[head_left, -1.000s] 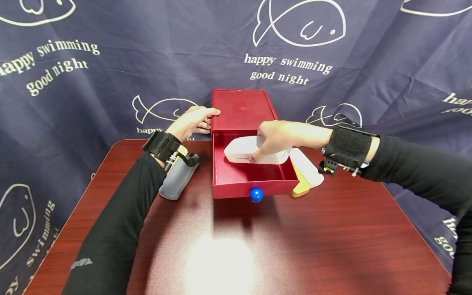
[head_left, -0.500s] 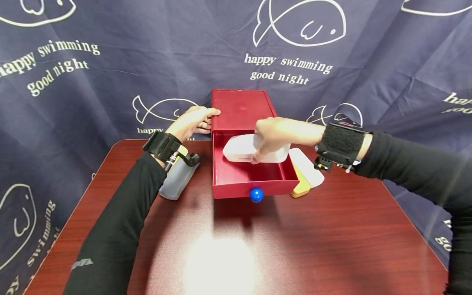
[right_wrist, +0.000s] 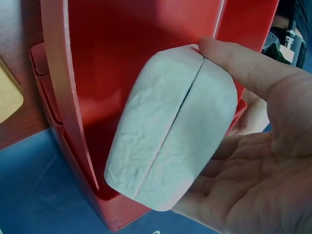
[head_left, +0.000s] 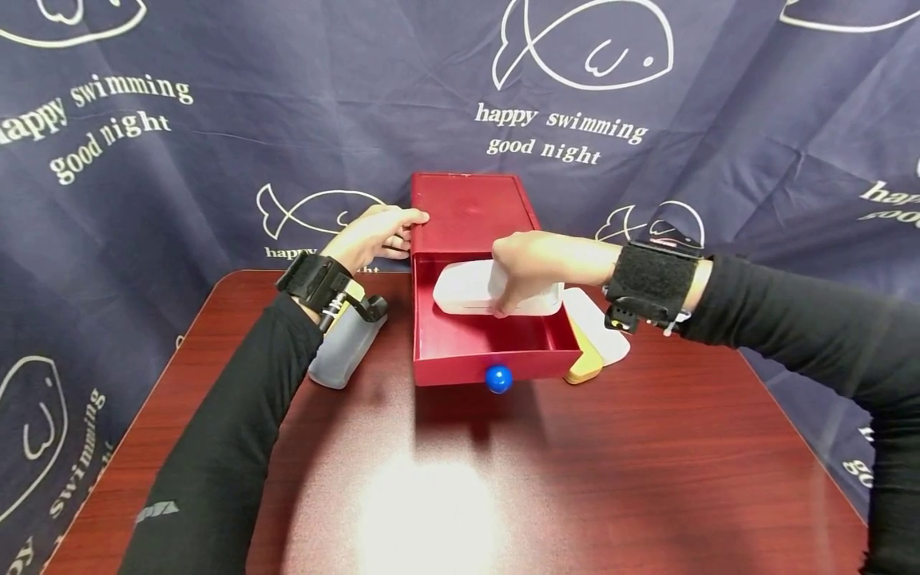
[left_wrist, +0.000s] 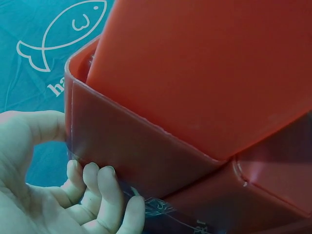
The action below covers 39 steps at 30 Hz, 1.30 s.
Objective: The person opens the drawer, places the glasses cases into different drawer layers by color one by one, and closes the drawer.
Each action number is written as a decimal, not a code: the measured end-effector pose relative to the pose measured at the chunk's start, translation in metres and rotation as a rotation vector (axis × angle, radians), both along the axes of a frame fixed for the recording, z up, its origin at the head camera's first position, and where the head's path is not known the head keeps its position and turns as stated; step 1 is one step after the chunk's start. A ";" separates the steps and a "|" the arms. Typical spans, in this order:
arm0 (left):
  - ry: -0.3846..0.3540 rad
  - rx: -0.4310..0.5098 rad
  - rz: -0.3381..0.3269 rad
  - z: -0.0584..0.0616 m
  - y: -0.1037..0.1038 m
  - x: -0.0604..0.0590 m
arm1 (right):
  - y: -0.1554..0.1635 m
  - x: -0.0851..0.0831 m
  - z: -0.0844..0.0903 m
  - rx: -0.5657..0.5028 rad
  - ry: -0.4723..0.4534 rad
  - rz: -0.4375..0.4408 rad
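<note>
A red drawer box (head_left: 470, 212) stands on the table with its drawer (head_left: 467, 339) pulled out, a blue round knob (head_left: 499, 378) on the front. My left hand (head_left: 377, 234) holds the box's left side, thumb at the top edge and curled fingers (left_wrist: 108, 183) against the wall. My right hand (head_left: 528, 267) grips a white glasses case (head_left: 463, 287) from above, within the drawer's outline. In the right wrist view the case (right_wrist: 170, 126) shows a seam along its end, the thumb at one edge. Whether it touches the drawer floor, I cannot tell.
Left of the box lies a grey item (head_left: 343, 351) with a yellow part, partly behind my left wrist. A yellow item (head_left: 588, 359) and a white flat one (head_left: 600, 327) lie on the right. A dark fish-print curtain (head_left: 402, 96) hangs behind the wooden table (head_left: 647, 455).
My right hand and the white glasses case have shifted slightly to the left over the drawer. The left hand and the red drawer box have stayed in place.
</note>
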<state>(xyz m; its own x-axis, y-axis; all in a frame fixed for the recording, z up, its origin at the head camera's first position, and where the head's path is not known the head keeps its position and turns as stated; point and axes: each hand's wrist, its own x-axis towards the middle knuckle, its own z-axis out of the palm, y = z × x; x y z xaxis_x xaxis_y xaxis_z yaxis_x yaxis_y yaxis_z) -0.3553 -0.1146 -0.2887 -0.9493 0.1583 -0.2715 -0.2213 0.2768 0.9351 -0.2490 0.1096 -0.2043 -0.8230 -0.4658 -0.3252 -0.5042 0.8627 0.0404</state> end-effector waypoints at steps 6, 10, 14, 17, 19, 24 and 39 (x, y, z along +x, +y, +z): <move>0.002 0.010 -0.020 -0.003 0.001 0.002 | -0.003 0.000 -0.008 -0.021 -0.019 -0.007; 0.000 -0.001 -0.014 -0.003 0.002 0.001 | -0.005 -0.004 -0.014 0.019 -0.024 0.008; 0.010 -0.010 -0.035 -0.002 0.001 0.002 | -0.007 -0.007 -0.019 0.047 -0.025 0.016; 0.016 -0.012 -0.054 -0.002 0.000 0.002 | -0.008 -0.009 -0.021 0.063 -0.012 0.021; 0.016 -0.010 -0.061 -0.002 0.000 0.001 | -0.009 -0.010 -0.023 0.075 0.004 0.031; 0.006 0.000 -0.065 -0.001 -0.002 0.000 | -0.012 -0.008 -0.028 0.102 0.043 0.056; -0.004 -0.010 -0.058 0.005 -0.004 0.004 | -0.007 -0.006 -0.039 -0.028 0.180 0.177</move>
